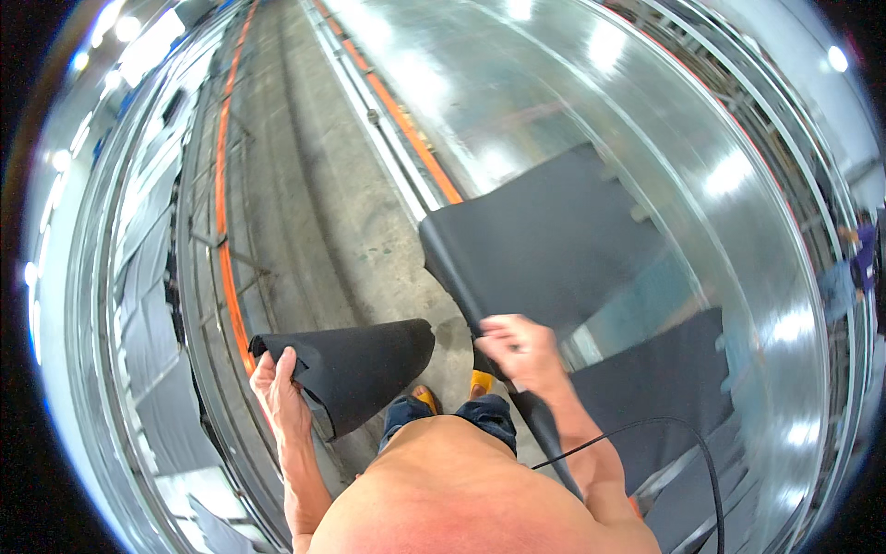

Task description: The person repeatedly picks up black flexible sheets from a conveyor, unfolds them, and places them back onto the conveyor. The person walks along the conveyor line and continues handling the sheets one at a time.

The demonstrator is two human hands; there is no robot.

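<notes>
My left hand pinches one edge of a dark grey sheet of leather or fabric, which hangs curled over the floor in front of my legs. My right hand, a little blurred, is over the near edge of the metal table at the right, its fingers curled. Just beyond it a large dark grey sheet lies on the table with its near edge drooping over the side. Whether my right fingers grip that edge, I cannot tell. Another dark sheet lies on the table beside my right forearm.
A long shiny metal table with an orange edge strip runs along the right. Concrete floor forms the aisle. Grey sheets lie along another long table at the left. A black cable arches by my right arm. A person stands far right.
</notes>
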